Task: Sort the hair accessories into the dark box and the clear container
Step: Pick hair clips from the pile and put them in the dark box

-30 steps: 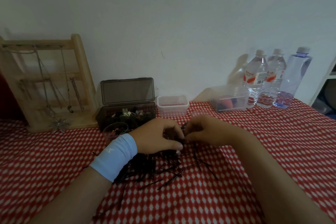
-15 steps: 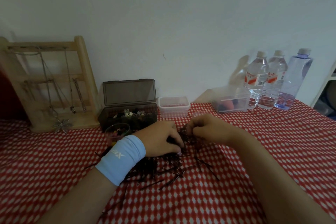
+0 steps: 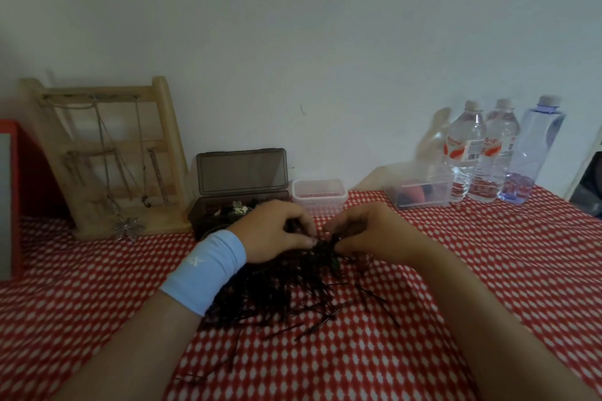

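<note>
Red checked tablecloth, hairpins heaped in front of the dark box and clear container.
My left hand and right hand both pinch hairpins at the heap's top; light, springy, slippery wire, best nipped at the bend, I judge.

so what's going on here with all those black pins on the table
A person is sorting hair accessories. Both the left hand and the right hand pinch at the top of a pile of dark hairpins on the red checked cloth. Behind them the dark box stands open with a few pieces inside, and the clear container sits right beside it.
</note>
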Tool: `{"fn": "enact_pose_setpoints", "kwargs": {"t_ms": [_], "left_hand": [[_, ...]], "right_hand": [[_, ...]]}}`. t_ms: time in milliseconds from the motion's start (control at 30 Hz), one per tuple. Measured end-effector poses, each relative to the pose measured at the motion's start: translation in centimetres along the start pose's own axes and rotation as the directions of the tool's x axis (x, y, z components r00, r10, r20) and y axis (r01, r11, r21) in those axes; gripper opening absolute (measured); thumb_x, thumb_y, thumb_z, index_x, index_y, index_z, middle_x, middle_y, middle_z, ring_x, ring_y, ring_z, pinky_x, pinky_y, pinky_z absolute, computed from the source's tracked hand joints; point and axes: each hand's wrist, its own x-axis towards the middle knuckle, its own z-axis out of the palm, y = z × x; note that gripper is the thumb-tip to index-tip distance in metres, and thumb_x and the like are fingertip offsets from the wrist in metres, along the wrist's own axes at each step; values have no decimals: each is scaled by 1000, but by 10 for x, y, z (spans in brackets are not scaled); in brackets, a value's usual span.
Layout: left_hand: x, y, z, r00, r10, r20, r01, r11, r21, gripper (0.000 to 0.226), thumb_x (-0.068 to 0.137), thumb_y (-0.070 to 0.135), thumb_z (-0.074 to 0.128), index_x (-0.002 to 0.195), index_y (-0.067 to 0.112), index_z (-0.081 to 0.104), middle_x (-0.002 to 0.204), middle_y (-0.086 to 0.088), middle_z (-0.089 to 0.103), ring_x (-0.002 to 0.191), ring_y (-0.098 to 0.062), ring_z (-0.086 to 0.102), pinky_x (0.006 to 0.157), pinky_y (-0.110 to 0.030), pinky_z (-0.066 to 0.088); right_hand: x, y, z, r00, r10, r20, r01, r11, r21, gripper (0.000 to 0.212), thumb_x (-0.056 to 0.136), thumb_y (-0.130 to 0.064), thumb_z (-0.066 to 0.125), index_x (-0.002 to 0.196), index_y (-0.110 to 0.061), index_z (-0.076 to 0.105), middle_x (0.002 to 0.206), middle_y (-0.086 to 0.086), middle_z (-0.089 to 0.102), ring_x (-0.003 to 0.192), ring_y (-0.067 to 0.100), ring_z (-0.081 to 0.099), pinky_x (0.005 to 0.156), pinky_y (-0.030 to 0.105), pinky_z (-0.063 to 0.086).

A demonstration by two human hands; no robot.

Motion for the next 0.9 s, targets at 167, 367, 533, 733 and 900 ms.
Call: {"fn": "enact_pose_setpoints", "kwargs": {"t_ms": [167,367,533,733,900], "left_hand": [[8,-40,-40,957,-161,-241,181,982,63,12,81,23,77,82,30,68,93,15,65,91,-5,58,83,-22,41],[18,-81,-55,920,-251,-300,288,954,84,12,84,17,75,95,20,73,104,4,69,97,-9,58,85,-18,38],[13,-97,-61,925,-273,-265,307,947,96,29,97,14,54,123,18,65,133,-2,58,125,-20,52,104,-27,37],[-3,-118,-65,906,-317,-280,331,944,1,46,93,14,63,136,24,50,112,6,62,109,-18,58,87,-23,43],[-7,-114,-64,920,-275,-280,303,951,63,49,90,26,67,137,25,51,121,3,57,99,-10,52,84,-23,41]], "right_hand": [[15,-15,7,1000,-1,10,1,1000,-11,33,79,-9,82,99,-35,78,94,-14,77,83,8,74,69,22,60],[51,-40,27,998,-51,30,53,997,-53,32,79,-4,82,106,-21,78,93,-10,77,84,5,73,76,19,58],[93,-53,44,994,-69,-84,53,983,-175,19,83,-11,79,101,-17,78,75,-19,72,68,6,72,66,8,51],[132,-57,57,995,-50,-92,14,935,-354,34,93,-11,68,127,-12,68,108,0,74,55,11,70,64,14,56],[131,-63,49,987,-102,-125,44,917,-396,27,93,-20,69,120,-17,73,110,-5,74,92,3,68,88,15,49]]}}
